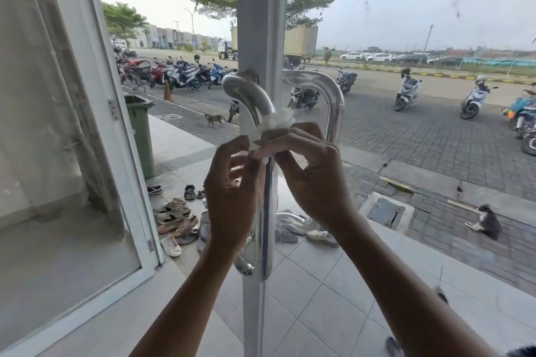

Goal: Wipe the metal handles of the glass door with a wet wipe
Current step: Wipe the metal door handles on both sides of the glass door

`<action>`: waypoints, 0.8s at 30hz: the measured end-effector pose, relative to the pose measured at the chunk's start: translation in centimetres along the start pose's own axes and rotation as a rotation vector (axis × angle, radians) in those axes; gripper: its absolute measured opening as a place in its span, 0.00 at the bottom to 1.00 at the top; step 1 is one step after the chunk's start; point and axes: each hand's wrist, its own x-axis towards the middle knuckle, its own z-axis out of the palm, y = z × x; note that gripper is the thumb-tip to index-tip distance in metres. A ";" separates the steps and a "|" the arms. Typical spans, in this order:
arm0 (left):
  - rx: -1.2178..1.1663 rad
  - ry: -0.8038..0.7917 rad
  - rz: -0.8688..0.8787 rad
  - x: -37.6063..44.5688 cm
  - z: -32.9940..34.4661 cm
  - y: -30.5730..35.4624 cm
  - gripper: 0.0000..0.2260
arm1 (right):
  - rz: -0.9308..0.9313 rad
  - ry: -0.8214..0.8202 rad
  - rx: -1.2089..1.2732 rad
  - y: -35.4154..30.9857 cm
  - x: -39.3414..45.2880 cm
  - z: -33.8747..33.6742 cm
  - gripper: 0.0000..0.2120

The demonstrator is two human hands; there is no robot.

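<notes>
Both hands up at the near handle [255,107]. Wipe [278,122] bunched round the handle just below its top bend. R hand [311,180] pinches the wipe w/ curled fingers; L hand [232,191] pinches its edge beside it. Far handle [330,101] sits behind the glass [406,38], untouched.

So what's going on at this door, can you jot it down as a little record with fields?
activity: wiping a door handle
near handle: shiny metal, curved at the top
wet wipe: bunched around the near handle, just below its bend
left hand: fingertips pinch the wipe's edge
right hand: holds the wipe against the bar
second handle: beyond the glass, untouched
</notes>
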 end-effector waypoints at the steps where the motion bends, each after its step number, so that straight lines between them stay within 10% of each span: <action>1: 0.011 -0.003 -0.020 -0.4 -0.3 -0.2 0.09 | 0.025 0.033 0.011 -0.1 -0.8 0.4 0.10; 10: 0.149 -0.112 -0.135 -3.7 -2.6 0.1 0.09 | 0.303 0.295 0.301 -0.9 -4.4 3.0 0.15; 24: 0.255 -0.078 -0.319 -10.0 -3.2 -2.1 0.11 | 0.168 -0.021 -0.087 3.0 -14.5 3.7 0.04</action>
